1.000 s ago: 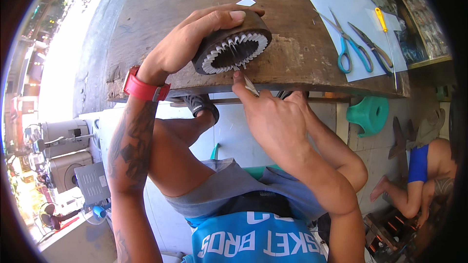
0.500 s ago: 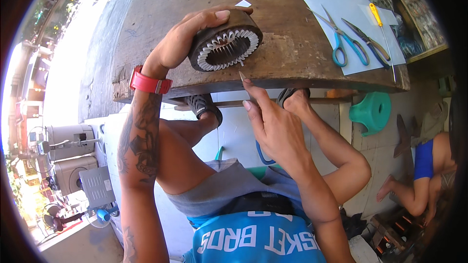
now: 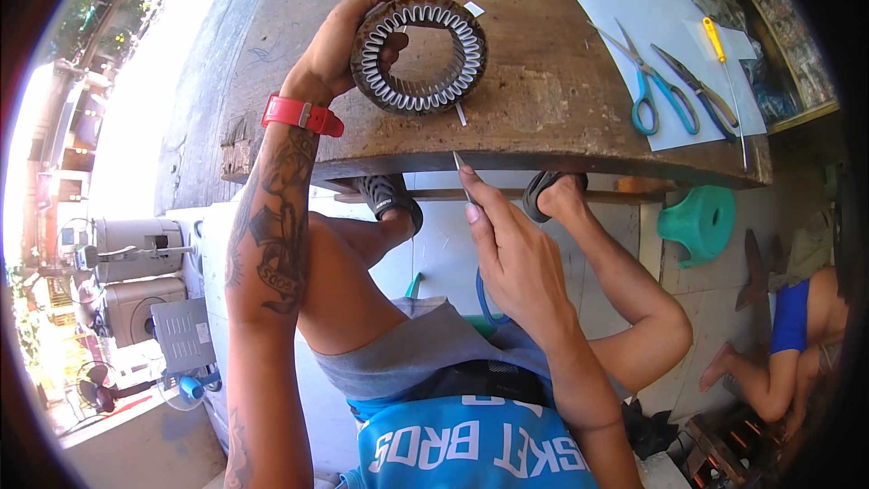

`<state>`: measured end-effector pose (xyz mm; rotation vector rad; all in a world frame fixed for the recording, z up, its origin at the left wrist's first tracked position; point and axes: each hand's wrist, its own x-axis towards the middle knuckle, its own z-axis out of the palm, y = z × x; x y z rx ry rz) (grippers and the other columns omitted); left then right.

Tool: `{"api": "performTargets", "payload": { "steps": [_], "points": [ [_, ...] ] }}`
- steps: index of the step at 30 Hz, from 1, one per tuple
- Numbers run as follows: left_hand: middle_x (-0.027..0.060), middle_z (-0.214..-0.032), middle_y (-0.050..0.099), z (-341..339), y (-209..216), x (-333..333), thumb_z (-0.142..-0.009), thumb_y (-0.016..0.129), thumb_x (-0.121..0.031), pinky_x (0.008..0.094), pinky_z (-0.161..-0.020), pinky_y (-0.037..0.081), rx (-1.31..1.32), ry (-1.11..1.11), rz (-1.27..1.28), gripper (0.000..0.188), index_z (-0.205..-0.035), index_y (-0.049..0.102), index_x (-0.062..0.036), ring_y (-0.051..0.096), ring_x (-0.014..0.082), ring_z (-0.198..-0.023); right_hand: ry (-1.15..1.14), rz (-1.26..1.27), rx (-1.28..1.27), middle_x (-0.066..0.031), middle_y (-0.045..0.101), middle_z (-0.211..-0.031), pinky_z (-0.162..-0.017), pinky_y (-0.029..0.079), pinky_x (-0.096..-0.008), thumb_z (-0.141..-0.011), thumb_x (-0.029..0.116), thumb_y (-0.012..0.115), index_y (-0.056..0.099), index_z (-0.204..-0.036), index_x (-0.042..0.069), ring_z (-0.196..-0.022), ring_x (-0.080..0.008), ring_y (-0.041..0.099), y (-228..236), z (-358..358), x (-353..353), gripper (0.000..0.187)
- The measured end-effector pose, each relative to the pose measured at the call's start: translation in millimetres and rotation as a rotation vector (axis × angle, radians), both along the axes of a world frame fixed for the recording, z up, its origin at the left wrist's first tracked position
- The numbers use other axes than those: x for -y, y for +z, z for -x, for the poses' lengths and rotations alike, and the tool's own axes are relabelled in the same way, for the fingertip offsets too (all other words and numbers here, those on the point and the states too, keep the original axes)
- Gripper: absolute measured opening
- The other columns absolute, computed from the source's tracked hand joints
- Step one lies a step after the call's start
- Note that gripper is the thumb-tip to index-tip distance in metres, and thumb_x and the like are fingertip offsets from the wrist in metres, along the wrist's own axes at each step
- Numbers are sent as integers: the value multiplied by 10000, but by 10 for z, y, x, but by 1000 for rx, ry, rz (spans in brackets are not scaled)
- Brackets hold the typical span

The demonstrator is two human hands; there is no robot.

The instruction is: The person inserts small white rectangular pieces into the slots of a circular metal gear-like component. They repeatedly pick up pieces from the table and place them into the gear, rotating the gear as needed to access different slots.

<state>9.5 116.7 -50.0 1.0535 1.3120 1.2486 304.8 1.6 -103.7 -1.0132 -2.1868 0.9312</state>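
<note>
My left hand (image 3: 348,36) grips the upper left of a dark ring-shaped motor stator (image 3: 360,68), its fingers wrapped over the rim and into the bore. The ring is tilted, its toothed opening facing me, above the wooden table's near edge. White folded paper liners (image 3: 472,47) line the slots all around the inside. A narrow white strip (image 3: 462,115) lies just below the ring. In my right hand (image 3: 520,263) is a pair of scissors (image 3: 459,161), pointed tip past my forefinger and a blue handle loop below the palm. The tip is apart from the stator.
The wooden table (image 3: 552,45) bears a white sheet (image 3: 602,0) with blue-handled scissors (image 3: 665,95), pliers (image 3: 697,86) and a yellow-handled screwdriver (image 3: 715,41). A small white paper piece (image 3: 473,9) lies behind the stator. A green stool (image 3: 697,226) and another person (image 3: 778,353) are at right.
My left hand has turned the stator so its opening faces me more squarely. The white strip below it shows more plainly. My right hand still holds the scissors, slightly lower in view.
</note>
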Motion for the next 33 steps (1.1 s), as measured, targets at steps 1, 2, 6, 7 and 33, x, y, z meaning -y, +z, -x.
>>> {"api": "performTargets", "payload": {
  "steps": [1,2,6,7,33],
  "points": [
    [36,-728,743,6,-15,-8,-1069,594,-472,175,-432,453,11,-16,-1,499,-1080,809,-23,578,33,-506,6,8,1,-197,779,-1058,-662,596,-476,-1137,245,555,547,-1589,144,-762,-381,768,4,21,-8,463],
    [41,-723,742,15,-20,-14,-1067,597,-477,172,-428,448,21,-31,-2,502,-1052,809,-22,578,35,-502,9,9,19,-196,779,-1055,-664,598,-473,-1136,241,557,556,-1582,142,-764,-377,770,13,40,-10,457],
    [46,-749,752,14,9,7,-1078,562,-494,182,-448,447,-14,21,25,536,-1135,801,-18,567,38,-501,36,142,63,-233,769,-1228,-855,596,-467,-1151,233,541,603,-1527,122,-1052,-420,766,79,69,19,397],
    [57,-793,767,9,38,24,-1080,549,-492,183,-463,453,-24,-8,36,544,-1185,793,-18,574,37,-518,43,148,62,-233,768,-1228,-856,596,-468,-1154,237,537,604,-1526,121,-1059,-419,766,86,80,18,396],
    [162,-1212,766,-104,160,542,-1075,485,-333,329,-1011,576,-270,-183,-271,525,-1408,715,1,742,220,-1082,25,335,-130,-204,798,-1032,-738,599,-474,-1169,263,509,592,-1513,134,-845,-399,787,-63,315,-52,376]
  ]
}}
